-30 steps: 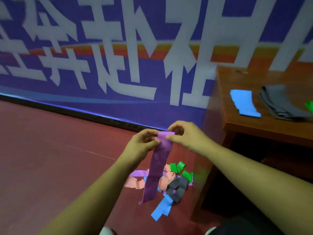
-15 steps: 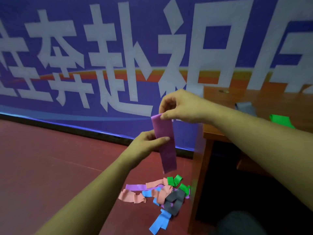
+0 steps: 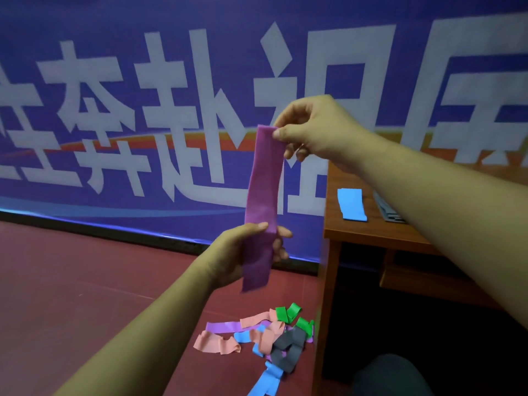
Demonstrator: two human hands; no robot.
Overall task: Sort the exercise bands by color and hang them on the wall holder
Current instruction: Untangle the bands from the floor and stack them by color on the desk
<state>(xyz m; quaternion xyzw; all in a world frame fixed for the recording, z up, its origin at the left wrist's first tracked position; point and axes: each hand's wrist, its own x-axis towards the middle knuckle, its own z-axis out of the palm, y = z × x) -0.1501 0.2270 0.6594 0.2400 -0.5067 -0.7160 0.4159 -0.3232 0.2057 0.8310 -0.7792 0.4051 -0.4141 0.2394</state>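
A purple exercise band (image 3: 263,195) hangs vertically in front of the blue banner. My right hand (image 3: 311,130) pinches its top end between thumb and fingers. My left hand (image 3: 243,252) holds its lower part, thumb in front and fingers behind, with the bottom end dangling below. On the red floor lies a tangled pile of bands (image 3: 265,335) in pink, purple, blue, green and grey. A folded blue band (image 3: 351,204) and a stack of grey bands (image 3: 387,208) lie on the wooden table. No wall holder is in view.
The wooden table (image 3: 365,232) stands at the right, its leg beside the floor pile. A blue banner with white characters (image 3: 143,110) covers the wall. Red floor (image 3: 85,281) stretches to the left. A dark knee (image 3: 391,375) shows at the bottom right.
My right hand has lifted the band's top end higher. My left hand has slid down the band, which now hangs stretched out between both hands.
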